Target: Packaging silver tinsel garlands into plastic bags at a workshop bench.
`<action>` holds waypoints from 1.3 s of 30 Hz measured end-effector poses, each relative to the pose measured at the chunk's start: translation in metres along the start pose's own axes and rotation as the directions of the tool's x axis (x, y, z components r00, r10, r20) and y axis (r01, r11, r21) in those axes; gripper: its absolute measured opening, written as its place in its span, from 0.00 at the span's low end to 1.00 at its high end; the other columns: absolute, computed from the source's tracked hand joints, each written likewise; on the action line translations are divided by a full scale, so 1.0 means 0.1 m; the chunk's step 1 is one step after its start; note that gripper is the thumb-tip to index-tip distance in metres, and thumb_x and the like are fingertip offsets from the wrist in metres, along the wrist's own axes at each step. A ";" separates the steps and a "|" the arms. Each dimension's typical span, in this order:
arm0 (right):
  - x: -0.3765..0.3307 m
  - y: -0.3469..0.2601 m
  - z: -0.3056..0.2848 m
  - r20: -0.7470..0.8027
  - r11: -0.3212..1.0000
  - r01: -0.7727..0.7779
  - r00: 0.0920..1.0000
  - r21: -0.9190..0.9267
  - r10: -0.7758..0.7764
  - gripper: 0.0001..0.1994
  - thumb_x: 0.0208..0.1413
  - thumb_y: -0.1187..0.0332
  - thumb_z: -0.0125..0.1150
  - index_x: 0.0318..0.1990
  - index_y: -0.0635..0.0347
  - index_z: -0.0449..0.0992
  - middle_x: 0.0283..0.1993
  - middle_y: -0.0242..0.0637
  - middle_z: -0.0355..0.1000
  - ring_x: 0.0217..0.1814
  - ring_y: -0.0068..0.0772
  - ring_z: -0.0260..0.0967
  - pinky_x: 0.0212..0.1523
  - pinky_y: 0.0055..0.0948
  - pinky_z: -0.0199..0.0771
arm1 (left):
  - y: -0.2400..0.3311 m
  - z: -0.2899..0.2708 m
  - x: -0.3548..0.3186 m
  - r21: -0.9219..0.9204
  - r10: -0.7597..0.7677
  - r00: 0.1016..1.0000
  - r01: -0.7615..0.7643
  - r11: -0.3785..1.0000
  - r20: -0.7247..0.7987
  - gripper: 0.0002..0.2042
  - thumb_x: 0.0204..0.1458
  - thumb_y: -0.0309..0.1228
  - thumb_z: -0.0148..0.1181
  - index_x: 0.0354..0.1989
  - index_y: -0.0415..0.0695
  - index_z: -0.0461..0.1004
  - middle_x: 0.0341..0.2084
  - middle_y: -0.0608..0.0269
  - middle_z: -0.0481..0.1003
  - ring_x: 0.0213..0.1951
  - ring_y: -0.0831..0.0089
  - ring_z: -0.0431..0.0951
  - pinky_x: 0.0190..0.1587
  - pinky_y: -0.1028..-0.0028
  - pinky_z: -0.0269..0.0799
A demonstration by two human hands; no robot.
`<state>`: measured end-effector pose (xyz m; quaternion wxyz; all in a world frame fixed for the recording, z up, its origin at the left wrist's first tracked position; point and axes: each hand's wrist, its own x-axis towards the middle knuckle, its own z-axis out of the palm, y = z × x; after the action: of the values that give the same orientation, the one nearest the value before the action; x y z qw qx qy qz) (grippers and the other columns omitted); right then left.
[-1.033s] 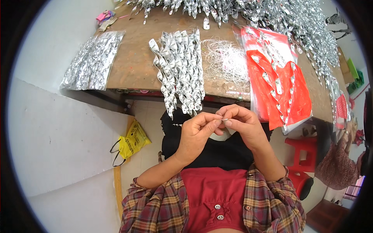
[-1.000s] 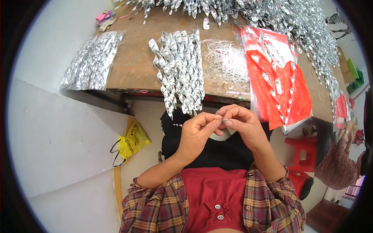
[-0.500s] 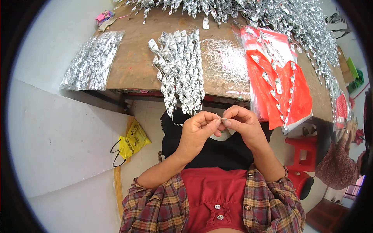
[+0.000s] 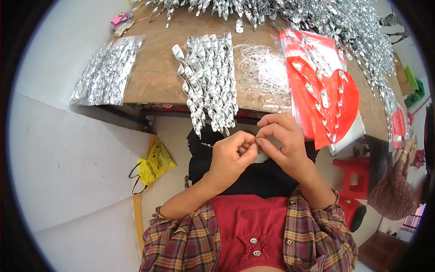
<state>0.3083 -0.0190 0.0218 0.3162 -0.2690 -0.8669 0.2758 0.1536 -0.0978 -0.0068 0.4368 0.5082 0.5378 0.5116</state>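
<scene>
Left hand (image 4: 232,156) and right hand (image 4: 286,144) meet at narrowed fingertips over the lap, their grip impossible to tell, twisted silver strips (image 4: 207,77) just beyond the left, and light, steady fingers look best here!

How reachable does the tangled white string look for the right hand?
Probably yes: the right hand is near the front edge of the table, and the white string lies beyond, largely uncovered, between silver twisted strips and red plastic. The left hand, alongside, isn't blocking.
</scene>
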 end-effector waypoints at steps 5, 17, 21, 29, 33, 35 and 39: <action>-0.04 -0.03 0.05 -0.004 0.920 -0.172 0.983 0.352 0.185 0.03 0.48 0.73 0.59 0.31 0.62 0.73 0.42 0.39 0.67 0.44 0.29 0.64 0.46 0.26 0.63 | 0.15 -0.04 0.02 -0.153 -0.129 0.992 0.128 0.980 0.001 0.05 0.54 0.24 0.53 0.35 0.36 0.72 0.23 0.63 0.75 0.22 0.85 0.72 0.24 0.84 0.69; -0.07 0.12 0.01 -0.026 0.924 0.034 0.999 0.382 -0.026 0.04 0.49 0.76 0.59 0.34 0.63 0.74 0.39 0.39 0.68 0.42 0.29 0.66 0.43 0.25 0.65 | 0.07 -0.12 0.11 -0.718 -0.259 0.906 0.424 0.552 0.336 0.04 0.54 0.26 0.55 0.34 0.37 0.71 0.23 0.60 0.75 0.19 0.82 0.69 0.26 0.81 0.68; -0.11 0.16 0.05 -0.086 0.873 -0.071 0.988 0.482 0.128 0.05 0.47 0.78 0.59 0.34 0.63 0.74 0.37 0.39 0.70 0.40 0.30 0.66 0.41 0.26 0.66 | 0.12 -0.12 0.11 -0.690 -0.235 0.924 0.382 0.615 0.301 0.04 0.53 0.26 0.55 0.33 0.38 0.70 0.21 0.62 0.74 0.19 0.84 0.68 0.25 0.81 0.65; -0.09 0.06 0.07 -0.138 0.994 0.029 0.990 0.105 -0.014 0.07 0.45 0.75 0.63 0.33 0.56 0.76 0.32 0.31 0.72 0.33 0.30 0.68 0.36 0.27 0.61 | 0.12 -0.09 0.10 -0.693 -0.230 0.943 0.333 0.639 0.241 0.04 0.53 0.25 0.54 0.34 0.37 0.70 0.20 0.63 0.73 0.18 0.85 0.65 0.25 0.82 0.64; -0.09 0.05 0.05 -0.165 0.994 0.114 0.980 0.003 -0.111 0.08 0.43 0.78 0.64 0.33 0.59 0.75 0.32 0.34 0.73 0.32 0.30 0.67 0.34 0.26 0.62 | 0.11 -0.08 0.09 -0.685 -0.240 0.947 0.319 0.655 0.211 0.05 0.54 0.26 0.53 0.34 0.37 0.70 0.19 0.64 0.72 0.18 0.84 0.64 0.25 0.81 0.64; -0.08 0.04 0.04 -0.170 0.992 0.124 0.977 -0.026 -0.127 0.08 0.42 0.78 0.64 0.32 0.58 0.75 0.32 0.33 0.73 0.32 0.30 0.67 0.34 0.26 0.62 | 0.09 -0.07 0.09 -0.670 -0.247 0.948 0.316 0.672 0.200 0.05 0.54 0.26 0.53 0.34 0.37 0.70 0.19 0.64 0.72 0.18 0.84 0.64 0.25 0.81 0.64; -0.07 0.04 0.04 -0.194 0.963 0.223 0.949 -0.151 -0.250 0.09 0.40 0.77 0.66 0.31 0.57 0.75 0.31 0.31 0.72 0.30 0.28 0.67 0.33 0.27 0.59 | 0.06 -0.05 0.08 -0.640 -0.262 0.948 0.316 0.700 0.182 0.05 0.54 0.26 0.53 0.33 0.38 0.70 0.19 0.65 0.72 0.18 0.84 0.64 0.24 0.82 0.64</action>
<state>0.3113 -0.0218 0.0144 0.4195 -0.2105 -0.8702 0.1499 0.1482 -0.0902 0.0002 0.6834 0.2489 0.3770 0.5735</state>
